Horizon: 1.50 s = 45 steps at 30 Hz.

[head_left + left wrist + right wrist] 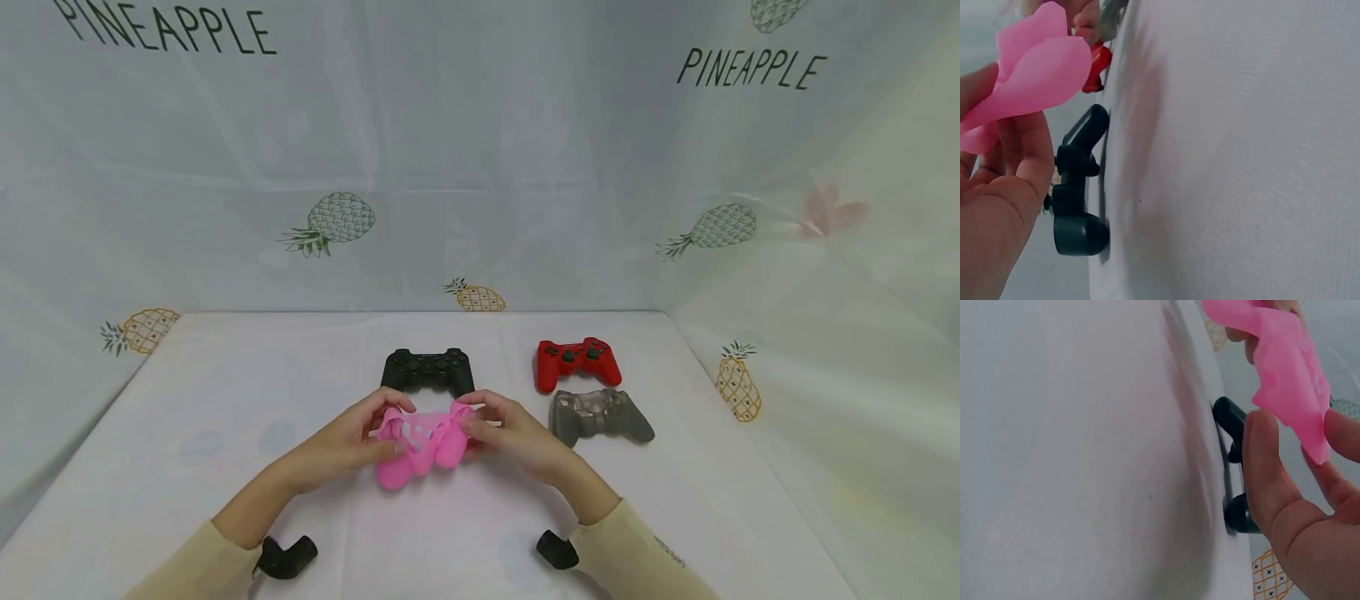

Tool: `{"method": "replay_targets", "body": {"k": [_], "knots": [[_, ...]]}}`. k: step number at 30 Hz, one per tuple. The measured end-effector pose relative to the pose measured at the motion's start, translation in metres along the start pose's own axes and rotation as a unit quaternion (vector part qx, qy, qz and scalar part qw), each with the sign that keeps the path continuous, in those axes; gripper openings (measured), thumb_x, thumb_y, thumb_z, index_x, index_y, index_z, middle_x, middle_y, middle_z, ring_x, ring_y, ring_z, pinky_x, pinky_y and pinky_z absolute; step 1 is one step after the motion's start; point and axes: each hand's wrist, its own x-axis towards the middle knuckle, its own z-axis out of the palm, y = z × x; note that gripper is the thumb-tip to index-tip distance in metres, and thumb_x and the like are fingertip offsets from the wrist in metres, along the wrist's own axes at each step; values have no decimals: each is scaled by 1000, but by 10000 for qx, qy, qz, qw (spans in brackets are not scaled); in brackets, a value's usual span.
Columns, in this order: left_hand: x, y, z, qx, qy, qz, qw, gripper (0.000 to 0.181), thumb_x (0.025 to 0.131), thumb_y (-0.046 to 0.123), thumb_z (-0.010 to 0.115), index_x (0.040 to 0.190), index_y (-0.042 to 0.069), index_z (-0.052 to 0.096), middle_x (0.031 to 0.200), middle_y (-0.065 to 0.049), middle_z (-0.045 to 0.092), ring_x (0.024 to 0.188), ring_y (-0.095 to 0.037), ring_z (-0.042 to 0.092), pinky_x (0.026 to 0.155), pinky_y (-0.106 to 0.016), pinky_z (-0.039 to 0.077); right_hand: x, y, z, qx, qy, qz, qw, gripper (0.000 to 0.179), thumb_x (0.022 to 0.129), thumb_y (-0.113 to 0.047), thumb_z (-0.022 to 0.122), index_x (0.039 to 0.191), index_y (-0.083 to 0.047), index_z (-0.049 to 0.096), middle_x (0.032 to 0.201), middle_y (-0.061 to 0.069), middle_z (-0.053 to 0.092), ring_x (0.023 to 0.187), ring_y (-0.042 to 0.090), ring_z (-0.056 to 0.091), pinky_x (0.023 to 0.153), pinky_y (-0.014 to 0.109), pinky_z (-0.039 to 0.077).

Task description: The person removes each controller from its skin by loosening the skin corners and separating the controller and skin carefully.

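A soft pink silicone controller cover (450, 448) is held up over the table between both hands. My left hand (337, 452) grips its left side, thumb in front and fingers behind. On the other side my right hand (519, 439) pinches the cover's upper right edge. In the left wrist view the cover (1047, 72) looks thin and floppy, with a flared lobe. The right wrist view shows its edge (1291, 375) between the thumb and fingers. Just behind the hands lies a black game controller (427, 368), its lower part close to the cover.
To the right lie a red controller (577, 362) and, nearer, a grey controller (600, 415). A white cloth (225, 433) covers the table, and a pineapple-print curtain (480, 150) hangs behind it. Black wrist-worn pieces (288, 558) sit by the sleeves.
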Motion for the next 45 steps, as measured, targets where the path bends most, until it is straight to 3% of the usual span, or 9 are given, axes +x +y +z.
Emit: {"method": "replay_targets", "body": {"k": [5,13,18,21,24,28,35,41,45], "knots": [[1,2,2,-50,179,-70,9998,48,98,21,80,138,18,54,121,-12,58,113,-30,55,88,-31,51,1,1,4,-79,125,215,9997,42,105,-22,70,145,-13,57,100,11,76,88,33,78,96,36,58],[-1,0,1,13,735,-296,9969,46,97,17,80,136,14,55,119,-14,52,105,-26,55,82,-27,49,0,3,2,143,675,-256,9973,55,96,2,74,148,-4,55,102,8,69,87,16,65,80,26,57],[-1,0,0,-48,685,-808,9944,58,98,21,79,144,10,46,126,-15,58,107,-25,62,86,-30,53,-1,1,0,183,614,-315,9974,60,97,5,70,153,-5,50,111,11,67,91,19,65,81,27,54],[-2,-2,1,227,718,-1190,9900,62,97,28,80,146,13,44,119,-9,68,104,-22,66,87,-34,53,-2,4,-1,-267,702,-291,9967,57,97,3,70,150,-6,52,109,11,68,89,19,65,78,27,54],[-2,-4,2,712,882,-1352,9843,64,95,34,82,145,15,46,108,-2,75,98,-19,67,86,-36,50,-2,5,-1,-1152,755,-297,9900,52,97,-1,72,146,-8,55,102,6,69,83,18,64,74,26,53],[-1,-4,2,1270,1142,-1279,9770,58,94,30,83,141,15,53,102,4,77,96,-15,67,87,-38,49,-5,4,-4,-1927,471,-320,9796,49,98,-5,74,143,-10,57,96,2,68,81,17,62,73,27,51],[1,0,5,1904,974,-1059,9711,45,95,25,82,133,17,59,93,7,72,83,-13,64,78,-35,50,-8,2,-12,-2034,-332,-263,9782,47,97,-3,72,142,-14,59,94,2,65,79,14,58,75,28,48],[1,1,12,2339,707,-756,9667,45,96,28,81,131,13,58,78,5,58,64,-11,52,61,-27,43,-4,7,0,-2668,-127,-220,9634,40,103,-23,71,140,-13,59,86,-5,66,74,10,64,73,28,50],[0,1,16,2423,609,-866,9644,45,96,30,80,132,15,57,73,4,55,59,-11,49,57,-27,40,-2,7,10,-2401,46,-15,9707,48,103,-30,71,144,-11,54,78,-1,69,67,16,69,69,32,51]]}}
